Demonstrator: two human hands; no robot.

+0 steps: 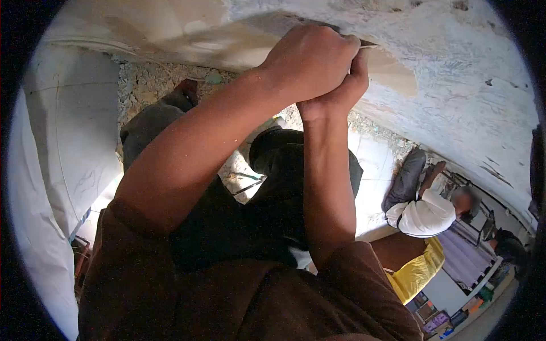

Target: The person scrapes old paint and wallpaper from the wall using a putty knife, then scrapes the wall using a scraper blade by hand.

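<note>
Both of my hands are closed together against the wall (pixel 466 68) at the top of the view. My left hand (pixel 310 62) makes a fist, knuckles toward me, around what looks like a flat scraper (pixel 369 45). Only a thin edge of its blade shows beyond the fingers; the handle is hidden. Just below, my right hand (pixel 340 94) is closed with its fingers curled up against the left hand, apparently gripping the same scraper. Around the hands the wall surface changes from smooth tan to rough, patchy white.
Pale flakes and debris (pixel 142 85) lie along the wall's foot. My bent legs (pixel 278 170) are beneath my arms. A white sheet (pixel 34 227) hangs at left. At right, a person in a white top (pixel 424 213) sits by the wall, near yellow material (pixel 418 273).
</note>
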